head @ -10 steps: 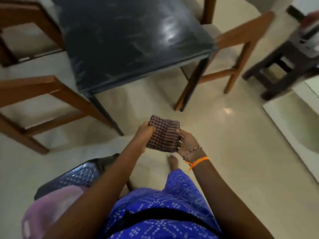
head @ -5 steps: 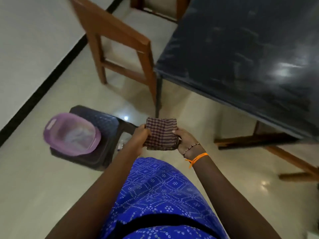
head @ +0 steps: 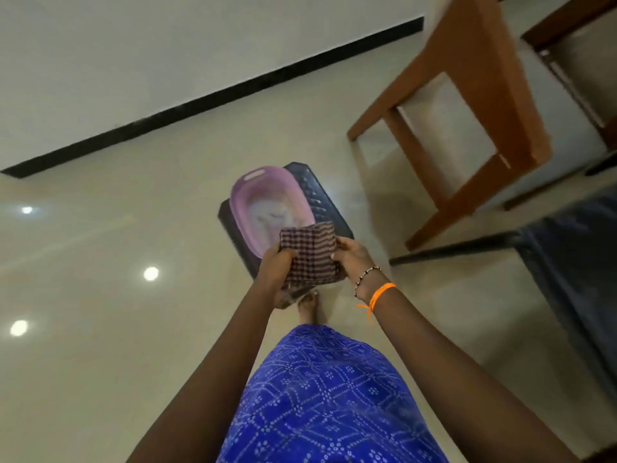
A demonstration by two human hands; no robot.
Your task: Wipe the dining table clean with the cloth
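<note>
- The cloth (head: 311, 255) sits between the two hands, held in the air in front of the person's body, above the near end of the basin (head: 272, 208).
- The left hand (head: 275, 277) grips the cloth's left edge, its fingers curled under the fabric and out of sight beneath it.
- The right hand (head: 355, 259) grips the right edge, fingers wrapped against the side of the fold.
- The cloth is folded into a thick, roughly square pad; its longer side runs from near the body away toward the basin, and its flat face is turned up to the camera.
- The fabric is woven, with a fine check of dark brown and pale lines, soft at the folded edges.
- The basin is an oval of translucent pink plastic with a handle slot in its far rim; its contents are blurred.
- It rests on a dark plastic stool (head: 320, 198) with a ribbed top.
- The dining table (head: 574, 248) shows as a dark edge at the right, well apart from the cloth.
- A wooden chair (head: 480, 105) stands beyond it on the glossy pale floor (head: 117, 329).
</note>
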